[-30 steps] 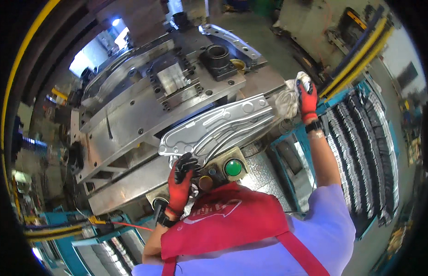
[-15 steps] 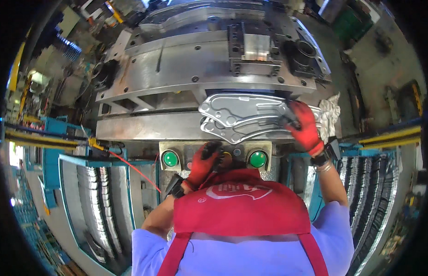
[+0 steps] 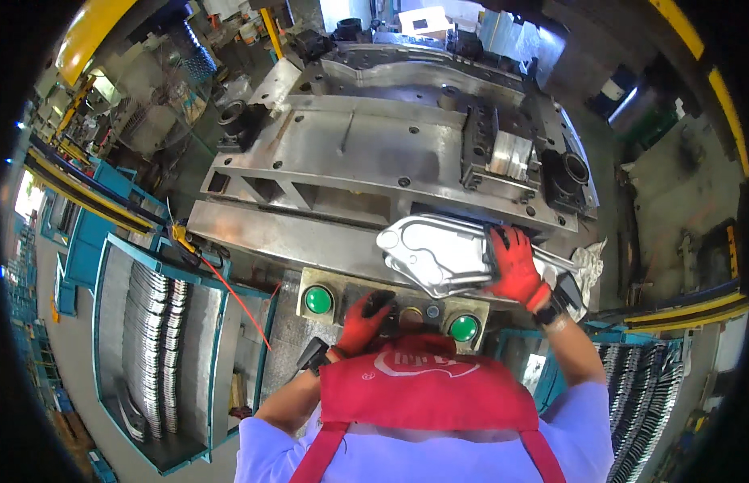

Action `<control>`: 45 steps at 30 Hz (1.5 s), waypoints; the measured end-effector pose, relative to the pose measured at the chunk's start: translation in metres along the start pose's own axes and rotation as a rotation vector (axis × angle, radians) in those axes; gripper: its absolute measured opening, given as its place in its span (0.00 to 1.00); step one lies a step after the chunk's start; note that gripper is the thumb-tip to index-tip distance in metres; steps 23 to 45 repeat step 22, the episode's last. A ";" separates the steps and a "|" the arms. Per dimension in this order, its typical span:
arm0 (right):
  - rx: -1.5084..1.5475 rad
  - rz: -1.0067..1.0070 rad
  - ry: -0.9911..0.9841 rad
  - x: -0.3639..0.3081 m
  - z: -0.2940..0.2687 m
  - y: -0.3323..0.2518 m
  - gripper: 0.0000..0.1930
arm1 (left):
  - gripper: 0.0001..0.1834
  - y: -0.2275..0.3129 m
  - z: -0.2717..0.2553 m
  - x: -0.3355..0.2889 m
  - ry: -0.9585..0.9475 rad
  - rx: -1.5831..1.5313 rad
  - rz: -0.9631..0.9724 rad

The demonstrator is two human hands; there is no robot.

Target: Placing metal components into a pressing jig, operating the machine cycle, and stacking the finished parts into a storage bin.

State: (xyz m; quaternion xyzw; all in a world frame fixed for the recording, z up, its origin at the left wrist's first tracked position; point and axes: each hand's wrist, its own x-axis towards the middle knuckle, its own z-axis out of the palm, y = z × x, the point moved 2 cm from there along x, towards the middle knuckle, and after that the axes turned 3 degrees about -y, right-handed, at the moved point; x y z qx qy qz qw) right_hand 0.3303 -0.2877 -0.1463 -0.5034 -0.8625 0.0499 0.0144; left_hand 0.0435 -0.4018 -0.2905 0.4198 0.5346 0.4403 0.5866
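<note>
My right hand (image 3: 519, 266), in a red and black glove, grips the right part of a shiny stamped metal part (image 3: 439, 251). The part has a rounded left end and raised contours. A second edge shows just under it, so more than one seems stacked there. They lie along the front edge of a large steel die (image 3: 374, 153). My left hand (image 3: 365, 324), gloved alike, hovers at or over the control box (image 3: 342, 294) between two green buttons, a left one (image 3: 317, 299) and a right one (image 3: 463, 328). Its dark fingers are loosely bent, with nothing visible in them.
A blue-framed bin (image 3: 105, 322) on the left holds rows of nested metal parts (image 3: 161, 346). Another stack of parts (image 3: 640, 394) stands at lower right. A white rag (image 3: 588, 266) lies beyond my right hand. A yellow air gun (image 3: 181, 237) with a red hose hangs at the left.
The view has turned, shifting the die within it. The metal parts, earlier fanned apart, now overlap closely under my right hand. My left hand stays near the control box.
</note>
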 end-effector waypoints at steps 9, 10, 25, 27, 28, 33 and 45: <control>0.053 -0.133 0.310 0.077 -0.126 -0.081 0.57 | 0.17 0.067 -0.043 0.014 -0.069 -0.017 -0.024; -0.014 -0.120 0.330 0.094 -0.136 -0.083 0.56 | 0.17 0.064 -0.046 0.023 -0.103 0.021 0.073; -0.191 0.062 0.201 0.306 -0.178 -0.064 0.55 | 0.18 0.063 -0.096 0.057 -0.308 0.214 0.148; -0.191 0.062 0.201 0.306 -0.178 -0.064 0.55 | 0.18 0.063 -0.096 0.057 -0.308 0.214 0.148; -0.191 0.062 0.201 0.306 -0.178 -0.064 0.55 | 0.18 0.063 -0.096 0.057 -0.308 0.214 0.148; -0.191 0.062 0.201 0.306 -0.178 -0.064 0.55 | 0.18 0.063 -0.096 0.057 -0.308 0.214 0.148; -0.191 0.062 0.201 0.306 -0.178 -0.064 0.55 | 0.18 0.063 -0.096 0.057 -0.308 0.214 0.148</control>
